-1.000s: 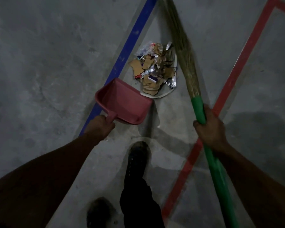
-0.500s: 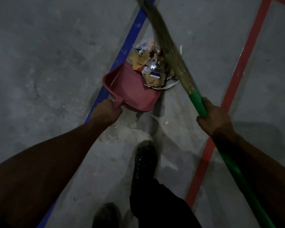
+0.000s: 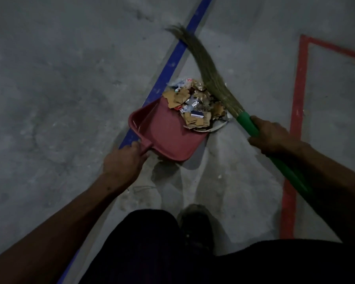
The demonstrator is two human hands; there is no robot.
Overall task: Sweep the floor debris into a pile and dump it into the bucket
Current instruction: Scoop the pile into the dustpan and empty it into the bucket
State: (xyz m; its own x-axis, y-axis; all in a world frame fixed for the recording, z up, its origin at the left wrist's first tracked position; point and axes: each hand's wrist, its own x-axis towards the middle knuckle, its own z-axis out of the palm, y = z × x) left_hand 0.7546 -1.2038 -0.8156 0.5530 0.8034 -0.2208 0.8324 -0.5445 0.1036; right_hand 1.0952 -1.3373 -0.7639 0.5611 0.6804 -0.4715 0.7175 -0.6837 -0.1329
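A pile of debris (image 3: 195, 105), torn cardboard, foil and wrappers, lies on the concrete floor at the mouth of a red dustpan (image 3: 162, 132). Some pieces overlap the pan's front lip. My left hand (image 3: 123, 160) grips the dustpan's short handle and holds the pan low against the floor. My right hand (image 3: 273, 136) grips the green handle of a grass broom (image 3: 205, 62), whose bristles lie along the far right side of the pile. No bucket is in view.
A blue floor line (image 3: 172, 66) runs diagonally under the dustpan's left side. A red line (image 3: 297, 111) frames an area to the right. My dark trouser leg and shoe (image 3: 195, 224) stand just behind the pan on grey concrete.
The dustpan slid forward under the near edge of the pile. The broom swung leftward against the pile's far side, pushing debris onto the pan's lip. I leaned lower over the spot.
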